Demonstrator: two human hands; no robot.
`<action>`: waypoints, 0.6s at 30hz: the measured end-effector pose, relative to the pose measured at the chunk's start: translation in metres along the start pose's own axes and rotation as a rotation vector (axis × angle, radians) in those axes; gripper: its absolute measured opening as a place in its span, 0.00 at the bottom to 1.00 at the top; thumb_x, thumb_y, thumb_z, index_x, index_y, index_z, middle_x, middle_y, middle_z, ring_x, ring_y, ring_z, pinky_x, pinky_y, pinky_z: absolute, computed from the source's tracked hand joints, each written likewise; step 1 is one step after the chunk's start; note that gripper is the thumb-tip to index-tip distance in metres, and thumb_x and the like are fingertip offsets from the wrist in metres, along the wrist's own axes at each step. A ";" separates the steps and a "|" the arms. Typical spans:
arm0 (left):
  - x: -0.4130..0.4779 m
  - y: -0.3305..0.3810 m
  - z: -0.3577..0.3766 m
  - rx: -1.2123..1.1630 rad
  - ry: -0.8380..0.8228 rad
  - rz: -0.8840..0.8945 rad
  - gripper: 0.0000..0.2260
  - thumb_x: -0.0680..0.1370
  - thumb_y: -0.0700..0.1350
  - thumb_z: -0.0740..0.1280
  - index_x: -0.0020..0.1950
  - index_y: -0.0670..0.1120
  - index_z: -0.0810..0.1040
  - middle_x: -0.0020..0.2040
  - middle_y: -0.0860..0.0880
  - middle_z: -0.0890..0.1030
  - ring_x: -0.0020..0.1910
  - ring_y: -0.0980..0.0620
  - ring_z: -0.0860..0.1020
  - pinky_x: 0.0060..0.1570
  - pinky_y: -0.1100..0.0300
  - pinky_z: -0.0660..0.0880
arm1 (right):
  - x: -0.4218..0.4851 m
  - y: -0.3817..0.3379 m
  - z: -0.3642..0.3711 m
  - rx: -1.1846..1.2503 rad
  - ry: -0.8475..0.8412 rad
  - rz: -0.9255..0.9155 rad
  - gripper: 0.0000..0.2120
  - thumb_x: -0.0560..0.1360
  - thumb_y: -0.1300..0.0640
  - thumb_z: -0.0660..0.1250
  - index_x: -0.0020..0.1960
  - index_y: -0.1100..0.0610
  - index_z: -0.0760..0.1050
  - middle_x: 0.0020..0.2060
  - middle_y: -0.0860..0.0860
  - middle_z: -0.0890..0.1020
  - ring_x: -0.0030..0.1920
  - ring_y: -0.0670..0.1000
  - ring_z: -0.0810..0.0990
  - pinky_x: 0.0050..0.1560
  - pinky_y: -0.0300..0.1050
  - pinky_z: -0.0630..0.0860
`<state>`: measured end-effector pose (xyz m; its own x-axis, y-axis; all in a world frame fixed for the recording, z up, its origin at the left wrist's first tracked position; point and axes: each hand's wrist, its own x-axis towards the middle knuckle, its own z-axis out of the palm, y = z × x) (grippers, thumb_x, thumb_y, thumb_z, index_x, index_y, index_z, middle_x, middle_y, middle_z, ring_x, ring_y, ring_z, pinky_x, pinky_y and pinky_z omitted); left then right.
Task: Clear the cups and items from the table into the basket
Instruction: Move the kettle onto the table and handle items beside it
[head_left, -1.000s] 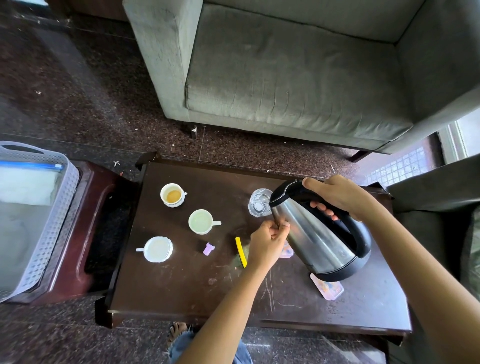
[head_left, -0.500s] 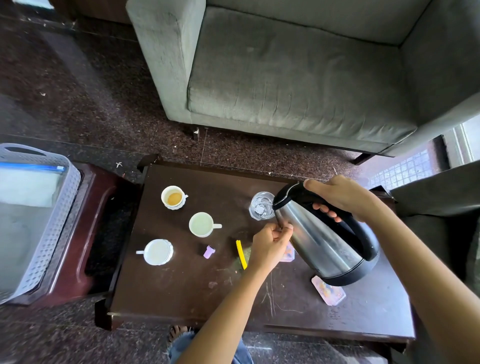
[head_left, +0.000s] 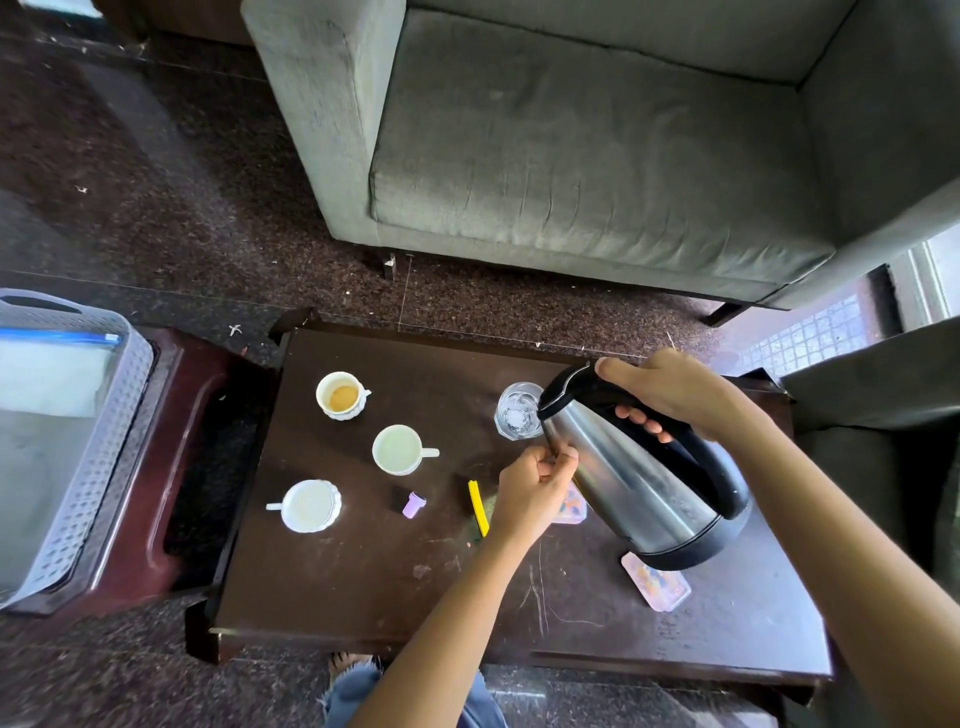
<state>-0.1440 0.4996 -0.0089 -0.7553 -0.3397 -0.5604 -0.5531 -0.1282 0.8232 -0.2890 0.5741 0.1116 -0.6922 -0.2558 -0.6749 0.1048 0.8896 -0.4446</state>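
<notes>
My right hand (head_left: 675, 395) wraps the black handle of a steel kettle (head_left: 639, 483), thumb on top. It holds the kettle tilted so the spout points at a glass (head_left: 517, 410) just beyond my left knuckles. My left hand (head_left: 535, 483) is curled against the kettle's wall below the spout, probably to steady the weight (I cannot tell whether those fingers pinch anything). On the table (head_left: 363, 582), three cups (head_left: 397, 449) sit well left of both hands. A yellow strip (head_left: 479, 506) and a purple cap (head_left: 414, 505) lie just left of my left wrist, and a pink packet (head_left: 657, 579) peeks from under the kettle's base. The basket (head_left: 104, 447) waits on a stand (head_left: 171, 493) far to the left, so everything must travel that way.
</notes>
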 end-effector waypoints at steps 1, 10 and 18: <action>0.000 -0.001 0.000 0.002 0.005 0.001 0.12 0.77 0.54 0.65 0.41 0.46 0.76 0.27 0.57 0.75 0.30 0.68 0.74 0.32 0.75 0.67 | 0.000 0.000 0.001 0.006 -0.001 0.000 0.26 0.72 0.42 0.62 0.30 0.64 0.77 0.20 0.53 0.74 0.21 0.54 0.70 0.22 0.40 0.69; -0.001 -0.004 -0.003 0.017 0.008 0.005 0.14 0.77 0.55 0.65 0.47 0.44 0.79 0.30 0.58 0.77 0.31 0.69 0.75 0.34 0.74 0.68 | -0.003 -0.001 0.004 0.007 0.006 0.016 0.26 0.72 0.42 0.62 0.31 0.64 0.77 0.20 0.53 0.74 0.21 0.54 0.70 0.22 0.41 0.70; -0.005 -0.005 -0.002 0.009 -0.006 0.024 0.14 0.77 0.54 0.65 0.42 0.44 0.75 0.34 0.46 0.76 0.33 0.56 0.75 0.35 0.69 0.67 | -0.012 0.001 0.003 0.015 0.008 0.005 0.25 0.73 0.43 0.62 0.31 0.64 0.76 0.20 0.54 0.74 0.20 0.53 0.69 0.23 0.41 0.70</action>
<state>-0.1367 0.4997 -0.0105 -0.7706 -0.3369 -0.5410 -0.5379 -0.1114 0.8356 -0.2787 0.5764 0.1173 -0.6976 -0.2484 -0.6720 0.1189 0.8848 -0.4505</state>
